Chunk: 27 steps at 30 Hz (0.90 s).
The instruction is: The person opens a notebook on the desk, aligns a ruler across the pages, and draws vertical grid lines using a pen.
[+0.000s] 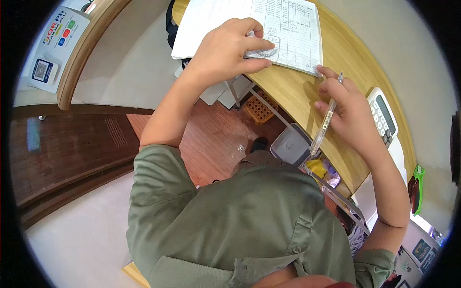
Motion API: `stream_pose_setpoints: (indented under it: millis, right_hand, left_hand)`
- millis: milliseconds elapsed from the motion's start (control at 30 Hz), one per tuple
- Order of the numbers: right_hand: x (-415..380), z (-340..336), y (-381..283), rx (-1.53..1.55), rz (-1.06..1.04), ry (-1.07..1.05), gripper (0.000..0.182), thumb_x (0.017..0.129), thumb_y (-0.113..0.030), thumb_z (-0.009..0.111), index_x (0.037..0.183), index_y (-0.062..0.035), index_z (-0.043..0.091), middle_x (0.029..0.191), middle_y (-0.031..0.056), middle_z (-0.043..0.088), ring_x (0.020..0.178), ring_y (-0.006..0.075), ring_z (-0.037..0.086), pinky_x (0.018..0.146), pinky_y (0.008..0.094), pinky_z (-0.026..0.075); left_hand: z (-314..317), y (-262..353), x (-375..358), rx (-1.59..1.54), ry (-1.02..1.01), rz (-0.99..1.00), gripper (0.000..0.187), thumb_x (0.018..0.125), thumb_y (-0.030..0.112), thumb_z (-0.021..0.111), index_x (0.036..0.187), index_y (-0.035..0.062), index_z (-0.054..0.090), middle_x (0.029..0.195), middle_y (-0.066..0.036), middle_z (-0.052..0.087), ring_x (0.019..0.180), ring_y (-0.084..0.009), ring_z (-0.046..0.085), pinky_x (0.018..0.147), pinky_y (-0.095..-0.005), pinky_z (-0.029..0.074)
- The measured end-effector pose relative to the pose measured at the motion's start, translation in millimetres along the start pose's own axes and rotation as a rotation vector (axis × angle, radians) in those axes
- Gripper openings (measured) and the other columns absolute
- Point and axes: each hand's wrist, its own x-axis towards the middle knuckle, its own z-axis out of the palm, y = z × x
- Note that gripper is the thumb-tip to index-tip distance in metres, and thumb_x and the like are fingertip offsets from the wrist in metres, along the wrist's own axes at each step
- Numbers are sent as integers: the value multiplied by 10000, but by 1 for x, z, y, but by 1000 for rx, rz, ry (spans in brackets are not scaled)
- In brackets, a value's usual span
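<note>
An open notebook [300, 33] with a ruled, handwritten table lies on the wooden desk. Along its near edge is a clear ruler [288, 63] with a round protractor part. My left hand [233, 50] presses this ruler onto the page, its fingers bent and thumb at the near edge. In my right hand [348, 103] a clear pen [325, 122] rests between the fingers, its body slanting down toward me. The index fingertip of that hand touches the lower right corner of the page, by the ruler's end.
A white calculator [382, 115] sits on the desk [300, 98] to the right, near the wall. Beyond it is a green pouch [417, 189]. Below are an orange-brown crate [260, 108] and a grey lidded bin [291, 145]. A QR-code sign [55, 45] stands on the left counter.
</note>
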Motion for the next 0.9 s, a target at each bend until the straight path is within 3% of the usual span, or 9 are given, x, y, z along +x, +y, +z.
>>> stream_pose_setpoints:
  millis: [67,200,300,367,767,900]
  right_hand:
    - [0,1,3,-32,-7,-30,261,833,-42,731,999,-37,530,1417,131,575,1106,338,586,953,421,474]
    - [0,0,2,24,9,-30,264,830,-42,735,999,-37,532,1421,123,575,1088,328,583,949,413,473]
    - [-1,0,0,49,14,-3,237,822,-60,736,971,-36,553,1336,152,621,1077,368,594,897,443,500]
    - [-3,1,2,24,4,-25,268,825,-45,739,994,-42,531,1419,119,578,1026,315,578,920,407,473]
    - [-1,1,2,50,-3,-18,265,826,-52,737,986,-36,526,1408,97,593,992,302,577,886,398,478]
    - [0,1,-1,52,-17,14,244,809,-69,749,969,-42,567,1320,128,638,1045,357,591,892,440,497]
  left_hand:
    - [1,1,1,23,1,3,314,753,253,821,1045,145,784,1035,-40,637,922,-214,614,756,-343,508]
    - [1,-1,0,-5,14,5,309,751,254,820,1036,141,784,1028,-38,637,913,-220,613,758,-345,509]
    - [-1,-2,0,-8,17,10,309,749,251,821,1034,138,784,1024,-39,637,898,-228,614,760,-344,510]
    - [-1,-1,0,-11,-1,1,308,747,247,821,1032,136,784,1025,-43,637,898,-233,618,763,-344,511]
    - [-7,-4,0,-33,-53,-16,320,770,267,808,1056,129,777,1044,-46,640,948,-230,630,790,-337,510]
    - [-8,-5,0,-55,-62,-32,329,769,255,813,1069,128,775,1061,-49,645,973,-227,633,816,-334,513]
